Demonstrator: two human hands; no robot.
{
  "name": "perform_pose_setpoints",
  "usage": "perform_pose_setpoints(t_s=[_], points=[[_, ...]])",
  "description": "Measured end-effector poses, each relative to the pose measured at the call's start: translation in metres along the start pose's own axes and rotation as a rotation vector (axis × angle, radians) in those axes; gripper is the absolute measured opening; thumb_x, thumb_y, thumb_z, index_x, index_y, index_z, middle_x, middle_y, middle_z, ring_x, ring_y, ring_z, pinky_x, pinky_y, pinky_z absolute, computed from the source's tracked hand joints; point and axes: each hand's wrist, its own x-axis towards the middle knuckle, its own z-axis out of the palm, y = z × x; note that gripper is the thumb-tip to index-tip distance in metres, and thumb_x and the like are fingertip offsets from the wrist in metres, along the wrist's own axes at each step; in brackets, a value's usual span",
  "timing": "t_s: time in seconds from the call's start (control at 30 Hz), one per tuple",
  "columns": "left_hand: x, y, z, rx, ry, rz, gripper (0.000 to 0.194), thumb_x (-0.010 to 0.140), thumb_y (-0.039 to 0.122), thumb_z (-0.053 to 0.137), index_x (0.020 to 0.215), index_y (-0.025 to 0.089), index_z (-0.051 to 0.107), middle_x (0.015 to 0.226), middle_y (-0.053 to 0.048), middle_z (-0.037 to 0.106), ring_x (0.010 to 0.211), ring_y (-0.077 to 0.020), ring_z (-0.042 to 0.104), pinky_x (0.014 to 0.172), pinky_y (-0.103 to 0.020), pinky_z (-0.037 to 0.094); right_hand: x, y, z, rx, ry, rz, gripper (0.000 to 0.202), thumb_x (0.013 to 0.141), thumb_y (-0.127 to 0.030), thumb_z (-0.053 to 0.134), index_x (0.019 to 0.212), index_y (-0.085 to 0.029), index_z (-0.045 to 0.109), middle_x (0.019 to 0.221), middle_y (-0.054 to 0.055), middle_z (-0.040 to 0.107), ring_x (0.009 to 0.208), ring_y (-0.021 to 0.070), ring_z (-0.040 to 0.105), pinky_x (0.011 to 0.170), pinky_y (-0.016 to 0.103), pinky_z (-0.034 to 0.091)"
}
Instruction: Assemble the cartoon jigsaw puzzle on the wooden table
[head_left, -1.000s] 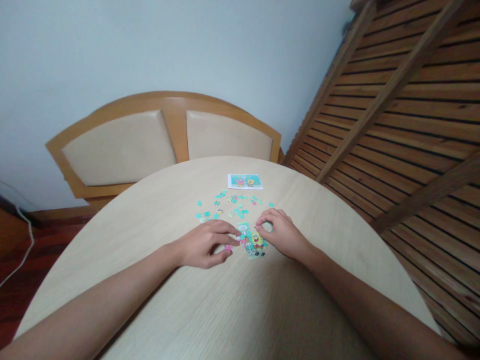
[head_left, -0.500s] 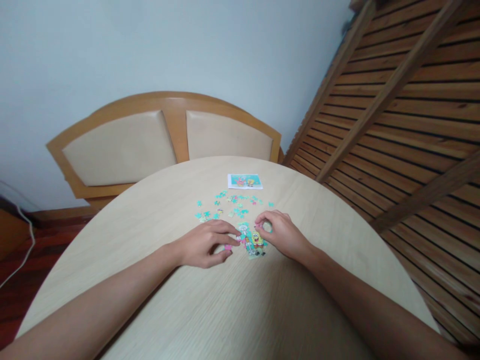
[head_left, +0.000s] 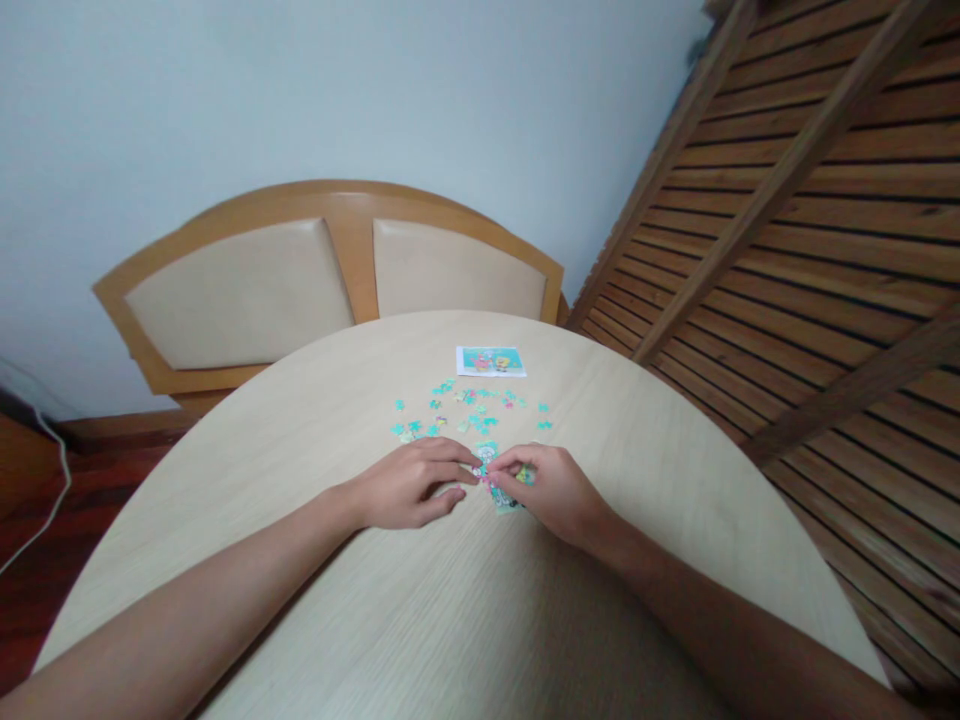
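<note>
A partly joined jigsaw puzzle (head_left: 507, 497) with cartoon figures on a turquoise ground lies flat between my hands. My left hand (head_left: 412, 483) rests at its left edge, fingers stretched out and fingertips touching the pieces there. My right hand (head_left: 559, 490) reaches over the puzzle from the right and covers much of it. Its thumb and index finger are pinched on a small puzzle piece, mostly hidden, close by the left fingertips. Several loose puzzle pieces (head_left: 480, 423), mostly turquoise, are scattered just beyond the hands.
A picture sheet (head_left: 491, 361) with the cartoon scene lies past the loose pieces. Everything rests on a round wooden table (head_left: 420, 620). Behind it stand a padded wooden chair back (head_left: 240, 300) and a pale wall. Wooden slats (head_left: 810, 230) lean on the right.
My right hand has moved left across the puzzle, carrying a pinched pink piece to the left fingertips. My left hand has barely shifted. Loose turquoise pieces at the right are uncovered.
</note>
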Motion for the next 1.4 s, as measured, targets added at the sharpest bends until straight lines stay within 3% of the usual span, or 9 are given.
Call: perform_pose_setpoints(t_s=[0.37, 0.6, 0.8, 1.4], points=[[0.001, 0.0, 0.0, -0.026, 0.003, -0.008, 0.025, 0.095, 0.02, 0.053, 0.116, 0.019, 0.066, 0.125, -0.012, 0.067, 0.116, -0.0249, 0.062, 0.103, -0.042, 0.049, 0.001, 0.002, 0.014, -0.147, 0.053, -0.033, 0.007, 0.082, -0.022, 0.071, 0.079, -0.025, 0.076, 0.077, -0.001, 0.078, 0.076, 0.019, 0.07, 0.073, 0.03, 0.049], [0.001, 0.0, 0.001, -0.09, 0.024, -0.018, 0.022, 0.096, 0.021, 0.052, 0.116, 0.019, 0.061, 0.122, -0.012, 0.068, 0.115, -0.0239, 0.063, 0.102, -0.041, 0.05, 0.001, 0.003, 0.007, -0.223, 0.019, -0.066, 0.012, 0.086, -0.022, 0.067, 0.08, -0.027, 0.077, 0.081, -0.001, 0.079, 0.081, 0.0203, 0.07, 0.078, 0.033, 0.048], [0.002, 0.001, 0.0, -0.089, 0.023, -0.003, 0.024, 0.095, 0.019, 0.052, 0.118, 0.019, 0.061, 0.121, -0.011, 0.068, 0.115, -0.0235, 0.063, 0.102, -0.041, 0.05, -0.002, 0.003, -0.006, -0.323, -0.066, -0.218, 0.009, 0.083, -0.025, 0.074, 0.091, -0.027, 0.076, 0.094, 0.002, 0.075, 0.097, 0.0229, 0.065, 0.086, 0.037, 0.044], [-0.001, 0.002, -0.002, 0.059, -0.01, 0.049, 0.033, 0.095, 0.025, 0.055, 0.126, 0.023, 0.064, 0.128, -0.012, 0.065, 0.117, -0.0268, 0.062, 0.102, -0.044, 0.051, -0.004, 0.0, -0.002, -0.425, -0.14, -0.238, 0.013, 0.082, -0.028, 0.076, 0.095, -0.024, 0.073, 0.099, 0.003, 0.072, 0.099, 0.023, 0.064, 0.085, 0.037, 0.042]])
